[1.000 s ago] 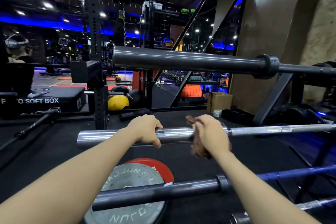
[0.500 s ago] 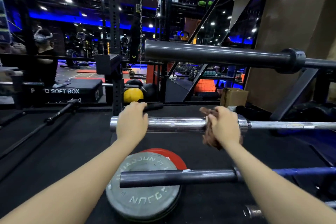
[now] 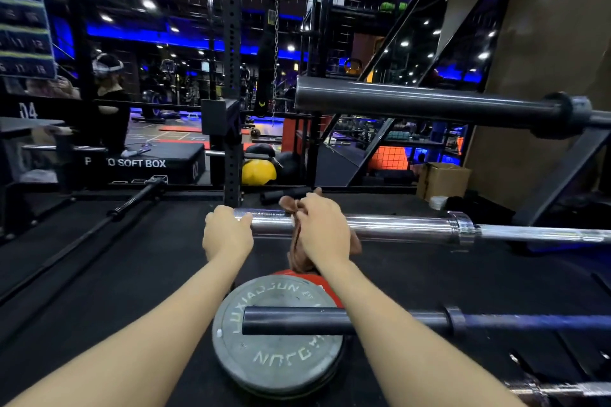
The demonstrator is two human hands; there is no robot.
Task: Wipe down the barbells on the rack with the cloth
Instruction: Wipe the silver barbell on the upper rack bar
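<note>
Your left hand (image 3: pixel 227 235) sits on the very end of the chrome barbell (image 3: pixel 400 227), fingers curled over the sleeve tip, gripping it. Your right hand (image 3: pixel 322 231) is just beside it on the same sleeve, clamped round the bar w/ the brown cloth (image 3: pixel 296 253) bunched under the palm; part of the cloth sticks up past your fingers and the rest hangs below the bar. The 2 hands are close but not touching. The chrome bar runs level off to the right, its collar well right of your hands, then the thinner shaft beyond. Above and behind it lies a dark barbell (image 3: pixel 429 102) on the rack arm (image 3: pixel 562 172) (its collar is near the right edge). Nearer to you a black barbell (image 3: pixel 330 320) crosses under your right forearm, its end over a grey weight plate (image 3: pixel 277 340) lying flat on the black floor mat (image 3: pixel 132 274); a red plate (image 3: pixel 322 287) peeks out from under the grey one. Another chrome bar end (image 3: pixel 558 388) shows bottom right, blurred. Farther back: black upright post (image 3: pixel 231 76), yellow ball (image 3: pixel 258 172), black soft box (image 3: pixel 148 163), cardboard box (image 3: pixel 443 180) by the wall. A person w/ a headset (image 3: pixel 107 99) stands at the left, behind the soft box.
</note>
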